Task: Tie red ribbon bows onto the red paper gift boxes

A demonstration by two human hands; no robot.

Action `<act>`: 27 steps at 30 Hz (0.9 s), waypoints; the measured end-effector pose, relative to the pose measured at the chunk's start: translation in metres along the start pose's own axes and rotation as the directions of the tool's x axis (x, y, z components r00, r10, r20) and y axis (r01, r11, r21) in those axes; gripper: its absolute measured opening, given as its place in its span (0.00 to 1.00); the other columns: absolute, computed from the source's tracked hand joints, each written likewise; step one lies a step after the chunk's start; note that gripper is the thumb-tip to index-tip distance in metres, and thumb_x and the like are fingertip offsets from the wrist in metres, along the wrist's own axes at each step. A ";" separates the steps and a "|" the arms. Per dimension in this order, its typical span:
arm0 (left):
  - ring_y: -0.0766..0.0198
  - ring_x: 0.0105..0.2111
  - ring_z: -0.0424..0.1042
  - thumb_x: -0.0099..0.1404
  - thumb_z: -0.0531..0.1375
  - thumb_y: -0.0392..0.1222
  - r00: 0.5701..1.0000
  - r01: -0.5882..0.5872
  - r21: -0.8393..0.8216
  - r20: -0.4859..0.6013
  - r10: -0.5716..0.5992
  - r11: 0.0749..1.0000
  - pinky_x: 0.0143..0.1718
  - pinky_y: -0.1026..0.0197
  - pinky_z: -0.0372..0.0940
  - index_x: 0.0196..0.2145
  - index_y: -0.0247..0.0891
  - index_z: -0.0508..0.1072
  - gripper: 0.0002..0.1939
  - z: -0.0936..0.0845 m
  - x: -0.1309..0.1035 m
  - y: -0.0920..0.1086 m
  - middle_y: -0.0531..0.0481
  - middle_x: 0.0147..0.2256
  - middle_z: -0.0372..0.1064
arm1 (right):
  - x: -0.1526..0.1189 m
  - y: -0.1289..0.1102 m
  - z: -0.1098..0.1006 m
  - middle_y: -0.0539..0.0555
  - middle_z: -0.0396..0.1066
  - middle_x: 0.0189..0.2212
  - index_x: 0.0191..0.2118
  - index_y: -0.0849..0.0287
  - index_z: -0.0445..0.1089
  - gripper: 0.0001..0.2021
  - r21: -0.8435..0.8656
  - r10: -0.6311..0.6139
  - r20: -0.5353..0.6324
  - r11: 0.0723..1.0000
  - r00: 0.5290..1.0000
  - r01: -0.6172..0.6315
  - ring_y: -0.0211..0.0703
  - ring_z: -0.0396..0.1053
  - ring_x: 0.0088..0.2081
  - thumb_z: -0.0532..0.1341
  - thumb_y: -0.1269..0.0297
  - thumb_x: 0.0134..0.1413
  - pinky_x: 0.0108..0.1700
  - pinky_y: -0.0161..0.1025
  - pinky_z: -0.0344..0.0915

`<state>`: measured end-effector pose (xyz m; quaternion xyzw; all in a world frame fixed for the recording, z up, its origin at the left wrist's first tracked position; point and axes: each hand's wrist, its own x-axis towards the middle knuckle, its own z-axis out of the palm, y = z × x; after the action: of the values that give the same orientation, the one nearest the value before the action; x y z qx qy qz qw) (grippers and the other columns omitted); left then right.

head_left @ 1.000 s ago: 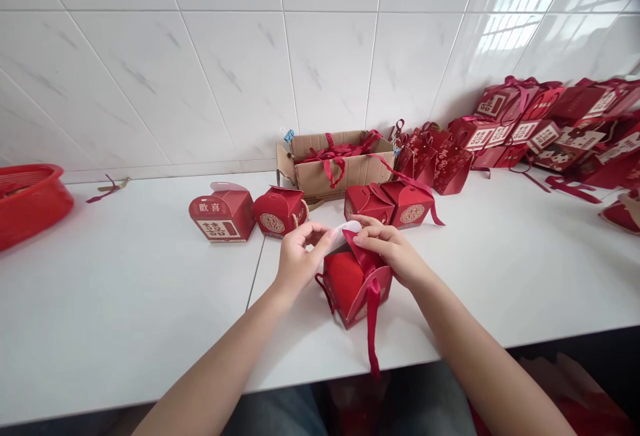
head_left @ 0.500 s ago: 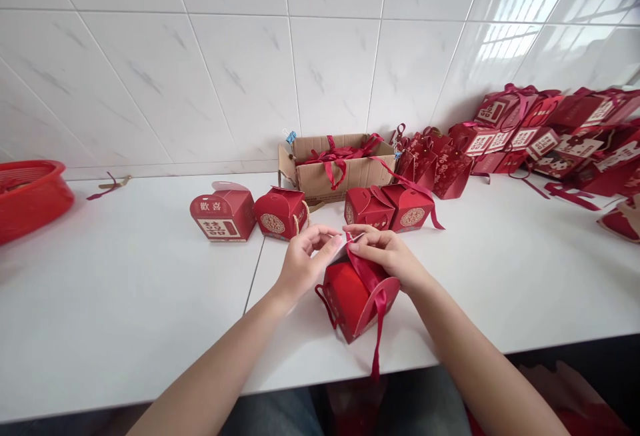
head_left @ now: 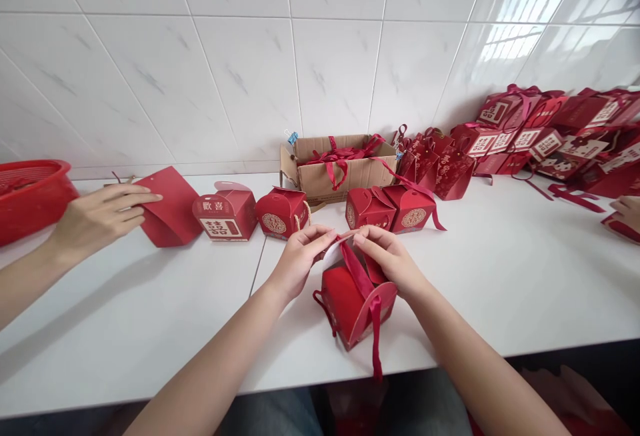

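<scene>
Red box (head_left: 336, 299) sits near the white desk's (head_left: 150, 336) front edge, a ribbon (head_left: 376, 336) hanging down its near side. Left hand (head_left: 296, 259) and right hand (head_left: 389, 257) both pinch its raised flap (head_left: 333, 248) between thumb and fingers. Along the back edge stands a cardboard carton (head_left: 345, 179); toward the left corner, a co-worker's hand (head_left: 100, 216) touches folded red card (head_left: 173, 206).

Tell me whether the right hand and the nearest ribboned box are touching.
Touching: the head view shows the right hand pinching the far flap of the ribboned box.

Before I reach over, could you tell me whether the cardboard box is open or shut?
Open: red ribbons show inside the cardboard box.
</scene>
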<state>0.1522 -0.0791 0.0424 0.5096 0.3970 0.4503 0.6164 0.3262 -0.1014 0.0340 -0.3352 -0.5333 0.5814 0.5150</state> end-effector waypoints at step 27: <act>0.57 0.53 0.68 0.64 0.59 0.44 0.982 -0.069 -0.331 -0.187 0.007 0.941 0.45 0.59 0.67 0.36 0.38 0.68 0.07 -0.021 0.023 -0.016 0.43 0.55 0.65 | 0.005 -0.005 -0.013 0.50 0.75 0.31 0.36 0.54 0.69 0.12 0.134 0.184 -0.109 0.977 0.977 -0.169 0.42 0.72 0.34 0.64 0.53 0.49 0.35 0.36 0.62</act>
<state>0.1413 -0.0525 0.0224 0.3611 0.3592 0.5681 0.6464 0.3382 -0.0938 0.0374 -0.3829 -0.4322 0.6356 0.5125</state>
